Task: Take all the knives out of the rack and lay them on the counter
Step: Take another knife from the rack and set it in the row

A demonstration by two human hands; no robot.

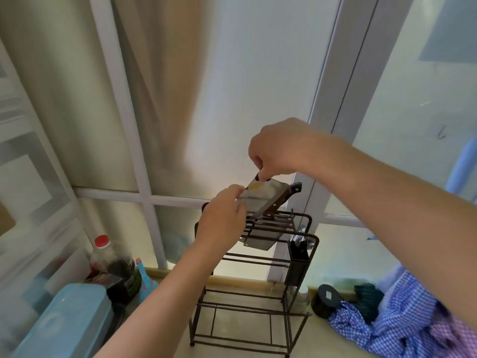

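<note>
A dark wire knife rack (258,280) stands on the pale counter (232,350) in front of the window. My right hand (278,148) pinches the dark handle end of a cleaver (260,195), whose silvery blade is tilted just above the rack's top. My left hand (222,215) grips the blade's left edge with its fingertips. A brown-handled knife (278,202) leans behind the blade, with a dark handle end (296,187) beside it. Another wide blade (260,240) hangs down through the rack's top slots.
A black utensil holder (298,257) hangs on the rack's right side. To the left are a red-capped oil bottle (103,257), a blue bottle (144,275) and a light blue lidded box (69,319). A black round jar (326,299) and a blue checked cloth (400,321) lie at right.
</note>
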